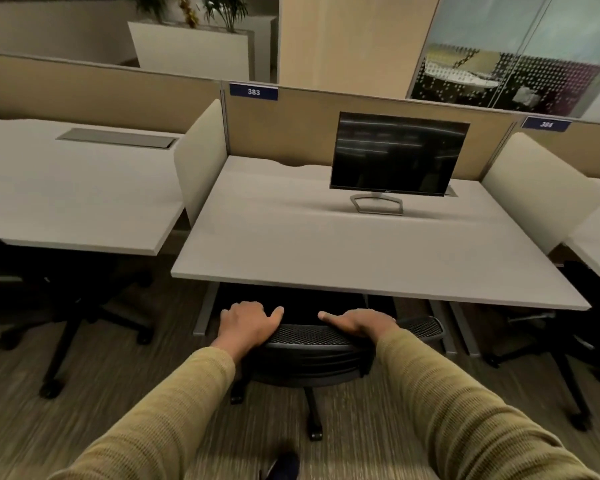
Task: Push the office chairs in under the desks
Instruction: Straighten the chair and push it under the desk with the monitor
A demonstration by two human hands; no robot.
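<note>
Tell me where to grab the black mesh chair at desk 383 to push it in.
Grip the chair by the top edge of its backrest, from behind, left hand and right hand spread apart. That curved rim faces you, and the seat is already toward the desk.

Monitor (399,154) on desk (291,244); chair (312,344) partly under its front edge.
</note>
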